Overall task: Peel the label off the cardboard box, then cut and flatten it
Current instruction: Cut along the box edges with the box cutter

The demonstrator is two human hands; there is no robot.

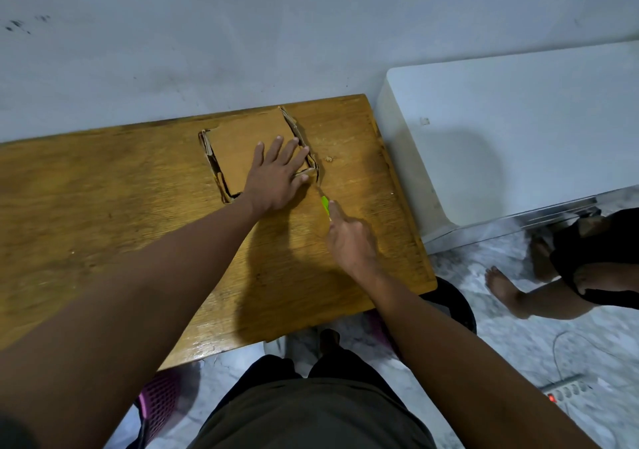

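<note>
Cardboard lies under the left hand [276, 175], whose fingers are spread straight and pressed flat on the top panel of the cardboard box [249, 151]. The box sits low on the wooden counter [103, 206], toward its far edge by the wall, with its brown top face up and its ragged side walls showing along the left, right and near edges. The right hand [349, 241] is curled round a green-handled cutter [325, 204], index finger stretched along the handle, and the tool points at the box's near right corner; the blade tip is too thin and blurred to tell whether it touches the cardboard. The two hands are near each other, the left one on the box and the right one just beside it over the bare counter. A small crumb of cardboard [328, 159] lies on the counter just right of the box. Beyond the counter's right end stands a white cabinet [518, 130] against the grey wall [242, 33]. On the marbled floor [518, 338] a second person's bare foot [505, 289] shows at the right, a power strip [567, 391] with a red light lies nearby, and a purple mesh basket [159, 400] sits under the counter's near edge
</note>
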